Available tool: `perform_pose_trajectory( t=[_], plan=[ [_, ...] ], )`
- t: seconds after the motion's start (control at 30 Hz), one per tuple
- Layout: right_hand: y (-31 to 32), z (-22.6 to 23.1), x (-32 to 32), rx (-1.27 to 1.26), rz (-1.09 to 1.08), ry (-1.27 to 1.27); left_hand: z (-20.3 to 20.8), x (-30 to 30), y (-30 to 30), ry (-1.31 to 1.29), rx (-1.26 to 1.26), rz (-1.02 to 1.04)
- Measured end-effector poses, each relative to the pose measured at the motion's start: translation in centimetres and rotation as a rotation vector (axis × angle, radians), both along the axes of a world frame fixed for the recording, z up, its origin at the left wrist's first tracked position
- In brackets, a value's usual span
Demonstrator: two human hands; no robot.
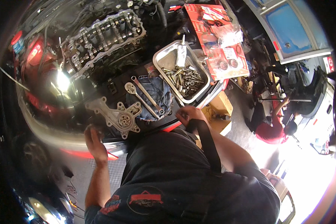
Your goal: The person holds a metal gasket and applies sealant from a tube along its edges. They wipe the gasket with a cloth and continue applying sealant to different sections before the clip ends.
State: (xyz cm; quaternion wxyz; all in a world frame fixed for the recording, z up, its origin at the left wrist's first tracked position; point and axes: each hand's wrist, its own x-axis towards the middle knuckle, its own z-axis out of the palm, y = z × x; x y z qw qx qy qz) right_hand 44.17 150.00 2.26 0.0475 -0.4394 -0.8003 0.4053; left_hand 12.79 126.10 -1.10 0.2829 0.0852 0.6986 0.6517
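A grey metal pump housing (124,118) with bolt lugs and a round vaned opening lies on the car's dark front panel. My left hand (96,146) is just left of it, apart from it, its slightly blurred fingers stretched out and nothing visible in them. My right hand (190,114) is at the panel's front edge, below a metal tray (161,56) of bolts (184,82). Its fingers are curled in; whatever they may hold is hidden. Between the hands, a ratchet (140,98) and a combination wrench (150,96) rest on a blue cloth (157,86).
Beyond the panel sits an engine cylinder head (104,37) with its camshafts exposed. A bright work light (63,80) shines at left. Bagged parts lie on a red-and-white sheet (239,70) at right. A yellow box (222,103) is below. Another person (271,131) works farther right.
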Motion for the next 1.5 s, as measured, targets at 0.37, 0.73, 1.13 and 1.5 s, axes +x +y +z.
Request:
perform_pose_trajectory(
  t=[0.37,0.73,1.13,1.5],
  plan=[
    [5.9,0.9,-8.0,0.196,0.245,-0.068,-3.7,20.3,-11.3,-0.948,-0.490,-0.058],
    [6.8,12.4,-5.1,-1.216,0.287,0.398,13.6,21.9,3.3,0.635,-0.110,-0.282],
    [3.8,7.8,-6.3,-0.431,0.356,0.540,13.6,14.3,5.6,0.029,0.377,0.067],
    [-4.6,1.7,-11.5,-0.739,0.541,0.565,10.2,2.5,1.6,-0.520,0.520,0.064]
  ],
)
